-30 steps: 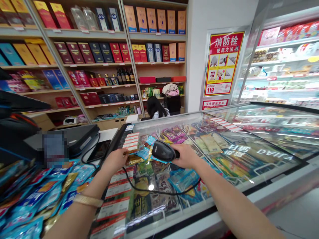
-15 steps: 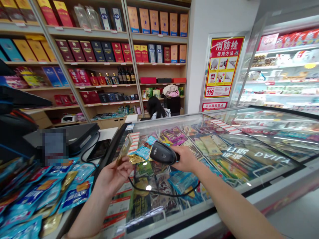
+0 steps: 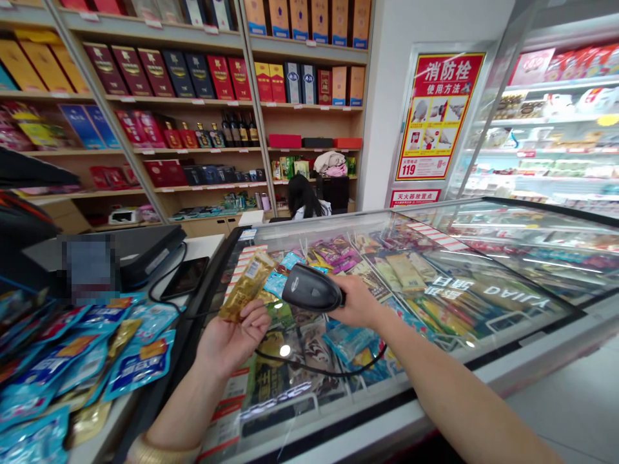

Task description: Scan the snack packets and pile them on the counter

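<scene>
In my left hand (image 3: 236, 338) is a gold snack packet (image 3: 249, 283), pinched at its lower end, with a white barcode label showing near the top. My right hand (image 3: 358, 301) grips a black barcode scanner (image 3: 312, 288) by its handle, its head pointing left toward the packet. A short gap separates scanner and packet. From the scanner a black cable (image 3: 333, 374) loops down across the glass-topped freezer (image 3: 290, 425). Blue snack packets (image 3: 276, 282) lie on the glass just behind the scanner head.
Left of me, a pile of blue and gold packets (image 3: 140, 364) covers the counter. Behind it are a phone (image 3: 186, 278) and a dark checkout device (image 3: 149, 251). A person (image 3: 305, 198) is beyond the freezer, before shelves of boxes (image 3: 184, 74).
My left hand has turned the gold packet so its flat face and barcode show. The scanner has shifted slightly left. The whole view has tilted down a little.
</scene>
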`<state>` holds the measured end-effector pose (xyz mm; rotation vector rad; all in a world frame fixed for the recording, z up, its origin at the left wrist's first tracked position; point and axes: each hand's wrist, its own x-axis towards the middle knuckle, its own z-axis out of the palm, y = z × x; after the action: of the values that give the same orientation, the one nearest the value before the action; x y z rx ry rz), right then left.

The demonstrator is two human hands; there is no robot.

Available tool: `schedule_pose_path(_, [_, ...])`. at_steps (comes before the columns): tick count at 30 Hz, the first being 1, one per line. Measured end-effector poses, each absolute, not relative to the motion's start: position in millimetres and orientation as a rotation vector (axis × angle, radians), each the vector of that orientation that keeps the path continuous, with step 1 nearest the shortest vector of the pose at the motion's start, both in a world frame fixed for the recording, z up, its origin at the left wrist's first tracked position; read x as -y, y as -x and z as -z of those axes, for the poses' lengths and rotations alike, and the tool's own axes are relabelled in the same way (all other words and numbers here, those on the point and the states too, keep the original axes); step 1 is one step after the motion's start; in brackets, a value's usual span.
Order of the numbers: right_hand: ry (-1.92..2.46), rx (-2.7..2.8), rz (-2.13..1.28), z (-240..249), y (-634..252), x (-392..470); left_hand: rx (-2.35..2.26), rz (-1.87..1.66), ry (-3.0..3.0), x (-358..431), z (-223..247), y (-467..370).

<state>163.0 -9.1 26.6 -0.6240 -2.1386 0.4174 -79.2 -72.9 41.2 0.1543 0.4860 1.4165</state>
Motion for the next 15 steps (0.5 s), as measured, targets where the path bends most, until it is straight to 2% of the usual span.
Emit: schedule_pose_path(15, [0.644, 2.128, -0.489, -26.6, -165.1, 6.1, -0.544, -1.408, -0.147, 75.3, -43.9, 73.9])
